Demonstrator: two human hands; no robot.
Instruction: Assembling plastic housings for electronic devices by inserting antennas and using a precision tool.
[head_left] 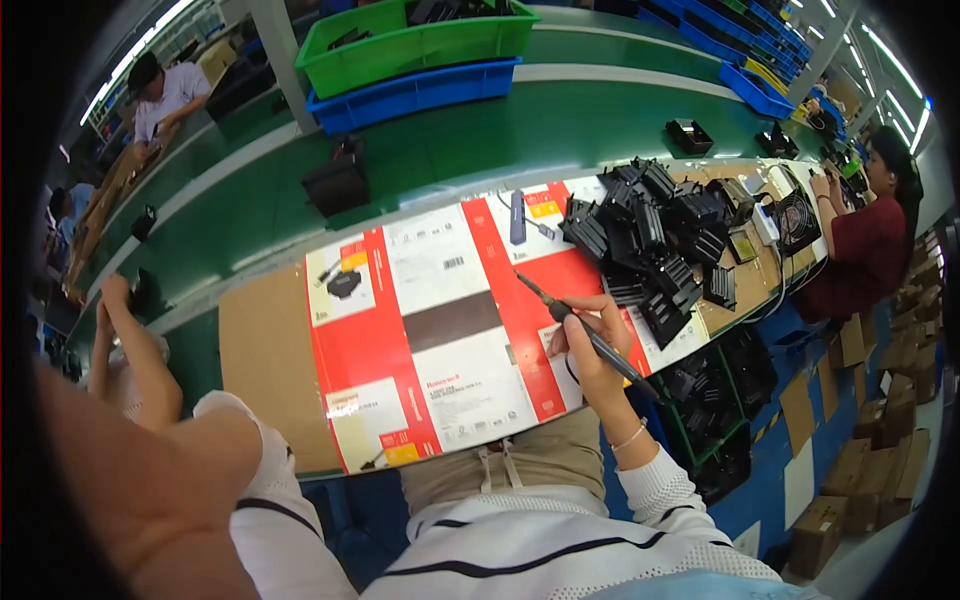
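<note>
In my right hand [598, 378] is a slim dark soldering iron [612, 357], gripped like a pen. Its metal tip points up and left, above a flattened red and white printed carton [455, 365], apart from any part. A bare forearm [170, 500], very close and blurred, rises from my left sleeve [265, 490] at the lower left; the left hand and its fingers lie outside the picture. Just right of the iron, a large heap of black plastic housings [645, 235] covers the far right of the carton.
Beyond the bench runs a green conveyor [440, 140], with a black part [337, 180] on it and stacked green [420, 55] and blue bins [415, 95] behind. At right are a small fan [797, 222], crates of black parts [710, 410] and a co-worker [875, 230]. Another person's forearms [130, 345] are at left.
</note>
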